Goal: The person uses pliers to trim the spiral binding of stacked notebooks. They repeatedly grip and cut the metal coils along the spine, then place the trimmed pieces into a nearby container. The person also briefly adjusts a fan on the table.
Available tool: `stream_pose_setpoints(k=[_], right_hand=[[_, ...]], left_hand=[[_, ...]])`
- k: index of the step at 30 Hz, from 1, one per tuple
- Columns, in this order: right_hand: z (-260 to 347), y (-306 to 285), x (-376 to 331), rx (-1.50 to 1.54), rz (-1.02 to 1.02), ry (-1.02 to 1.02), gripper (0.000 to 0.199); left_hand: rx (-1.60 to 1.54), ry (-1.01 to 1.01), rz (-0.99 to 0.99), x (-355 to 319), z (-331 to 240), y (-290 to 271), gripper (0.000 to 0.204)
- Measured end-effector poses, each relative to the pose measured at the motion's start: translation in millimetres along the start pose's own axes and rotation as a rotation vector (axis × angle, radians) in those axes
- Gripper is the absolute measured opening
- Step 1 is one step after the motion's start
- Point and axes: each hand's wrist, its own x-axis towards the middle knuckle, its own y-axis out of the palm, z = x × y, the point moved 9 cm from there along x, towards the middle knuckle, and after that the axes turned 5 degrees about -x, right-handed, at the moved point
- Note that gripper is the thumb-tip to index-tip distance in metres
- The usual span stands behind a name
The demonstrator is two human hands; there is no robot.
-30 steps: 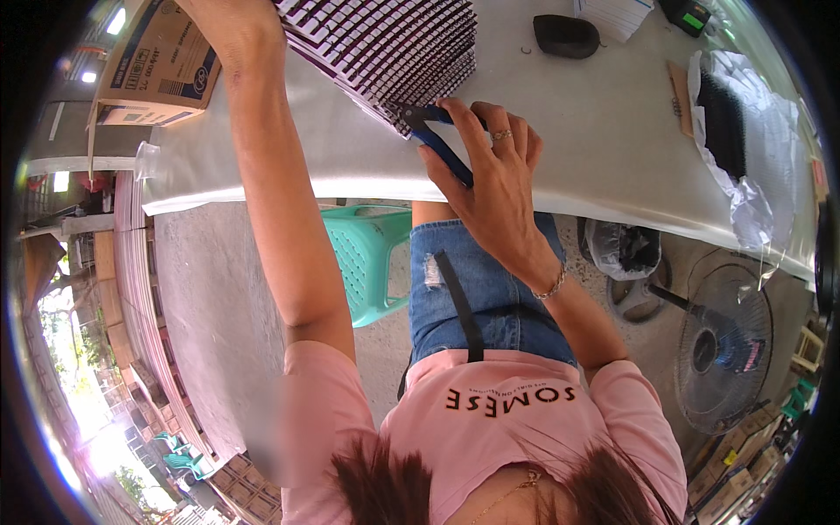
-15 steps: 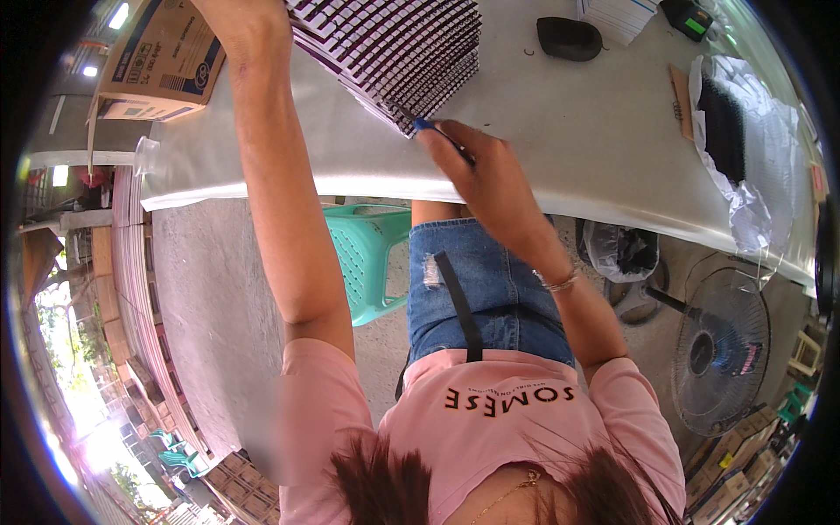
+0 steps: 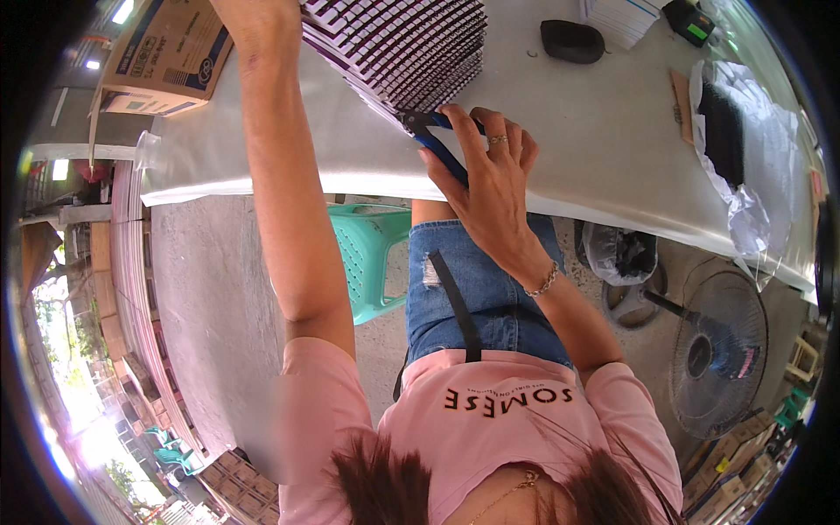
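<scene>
A tall stack of purple-and-white bound booklets lies on the white table at the top centre. My right hand holds blue-handled pliers, whose jaws touch the stack's near corner. The fingers lie spread over the handles. My left arm runs up the left side. My left hand is at the top edge beside the stack, mostly cut off, so its grip is hidden.
A cardboard box sits at the table's left end. A black oval object, white papers and a black cloth on clear plastic lie to the right. Below the table are a green stool, a lined bin and a floor fan.
My right hand closed tight over the pliers half a second ago and has now loosened, fingers spread again. The pliers stay at the stack's near corner. My left arm has not moved.
</scene>
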Motion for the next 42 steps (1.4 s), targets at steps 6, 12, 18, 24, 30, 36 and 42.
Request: stream_pose_setpoints(k=[6,12,18,24,30,36,42], right_hand=[[-1,0,0,-0.026,-0.001,0.024,0.056],[-4,6,-2,0.017,0.015,0.028,0.055],[-15,16,3,0.271,0.204,0.162,0.048],[-28,28,17,0.633,0.690,0.393,0.045],[-3,-6,5,-0.006,0.078,0.023,0.051],[-6,4,1,0.019,0.059,0.012,0.050],[-19,23,12,0.412,0.470,0.256,0.035]], left_hand=[[0.252,0.189,-0.021,-8,-17,5,0.036],[0.334,0.184,-0.005,-8,-15,5,0.035],[0.242,0.135,0.012,-7,-15,6,0.038],[0.359,0.210,0.026,-12,-21,8,0.042],[0.249,0.163,0.023,-3,-14,3,0.040],[0.131,0.084,0.035,1,-7,3,0.039],[0.368,0.222,0.012,-15,-22,9,0.041]])
